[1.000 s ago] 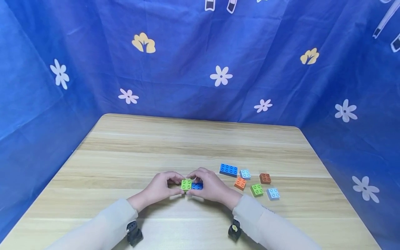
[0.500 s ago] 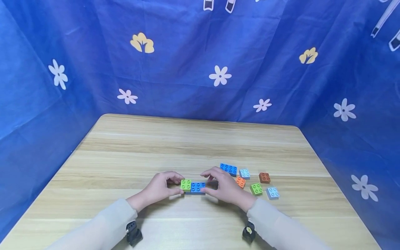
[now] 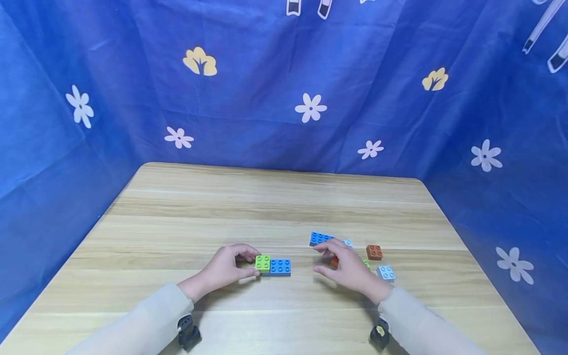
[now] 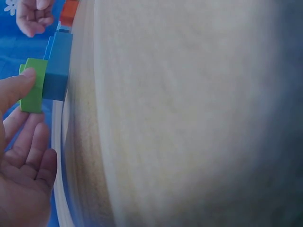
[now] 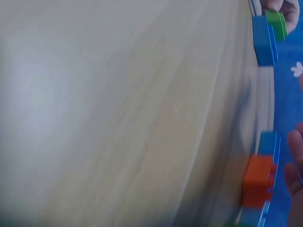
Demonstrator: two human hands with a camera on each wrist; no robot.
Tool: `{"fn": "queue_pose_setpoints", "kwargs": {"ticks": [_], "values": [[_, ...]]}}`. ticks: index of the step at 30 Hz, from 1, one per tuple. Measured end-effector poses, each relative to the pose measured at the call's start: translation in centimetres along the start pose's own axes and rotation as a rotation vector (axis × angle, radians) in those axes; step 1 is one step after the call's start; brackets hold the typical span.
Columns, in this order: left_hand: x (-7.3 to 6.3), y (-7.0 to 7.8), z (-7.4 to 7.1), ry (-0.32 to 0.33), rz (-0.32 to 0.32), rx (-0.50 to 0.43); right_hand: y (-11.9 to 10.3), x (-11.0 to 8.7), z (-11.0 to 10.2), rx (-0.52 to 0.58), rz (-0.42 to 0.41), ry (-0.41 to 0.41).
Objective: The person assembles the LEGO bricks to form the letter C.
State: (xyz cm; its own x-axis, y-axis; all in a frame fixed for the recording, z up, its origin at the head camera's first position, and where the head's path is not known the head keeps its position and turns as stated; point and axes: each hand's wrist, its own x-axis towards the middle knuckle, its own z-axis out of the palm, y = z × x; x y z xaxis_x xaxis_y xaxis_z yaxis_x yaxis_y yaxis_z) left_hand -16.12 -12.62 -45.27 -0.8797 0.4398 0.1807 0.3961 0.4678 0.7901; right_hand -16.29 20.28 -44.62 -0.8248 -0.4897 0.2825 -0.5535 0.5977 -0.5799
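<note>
A lime-green toy building brick (image 3: 263, 264) sits on the left end of a longer blue brick (image 3: 280, 266) lying on the table. My left hand (image 3: 224, 268) pinches the green brick between thumb and fingers; the left wrist view shows the thumb on its near side. To the right, my right hand (image 3: 350, 271) hovers over the loose bricks with thumb and fingers apart, holding nothing that I can see. Partly hidden behind its fingers is an orange brick (image 5: 258, 182). A second lime-green brick (image 3: 367, 265) is mostly covered by that hand.
Around the right hand lie a second long blue brick (image 3: 318, 238), a light blue brick (image 3: 348, 243), a brown brick (image 3: 374, 252) and another light blue brick (image 3: 385, 273). A blue patterned curtain (image 3: 266, 98) surrounds the wooden table (image 3: 222, 197) at its back and sides.
My right hand has let go of the joined green and blue bricks and moved right, over the loose bricks. The left hand has kept its pinch on the green brick.
</note>
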Motion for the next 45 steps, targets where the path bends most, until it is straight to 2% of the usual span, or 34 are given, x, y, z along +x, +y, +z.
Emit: {"fn": "queue_pose_setpoints", "kwargs": {"ticks": [9, 14, 21, 36, 45], "values": [[0.1, 0.1, 0.0, 0.002, -0.004, 0.008, 2.1, -2.3, -2.1, -0.018, 0.011, 0.058], [0.0, 0.0, 0.0, 0.003, -0.003, 0.008, 3.0, -3.4, -3.3, -0.017, 0.042, 0.055], [-0.1, 0.1, 0.0, 0.005, -0.005, 0.003, 4.5, -4.7, -4.5, -0.064, 0.037, 0.05], [-0.1, 0.3, 0.0, 0.006, -0.007, 0.006, 5.9, -6.2, -4.9, -0.236, 0.076, 0.035], [0.0, 0.2, 0.1, 0.004, -0.008, 0.004, 5.7, -6.1, -5.0, -0.253, 0.09, 0.028]]}}
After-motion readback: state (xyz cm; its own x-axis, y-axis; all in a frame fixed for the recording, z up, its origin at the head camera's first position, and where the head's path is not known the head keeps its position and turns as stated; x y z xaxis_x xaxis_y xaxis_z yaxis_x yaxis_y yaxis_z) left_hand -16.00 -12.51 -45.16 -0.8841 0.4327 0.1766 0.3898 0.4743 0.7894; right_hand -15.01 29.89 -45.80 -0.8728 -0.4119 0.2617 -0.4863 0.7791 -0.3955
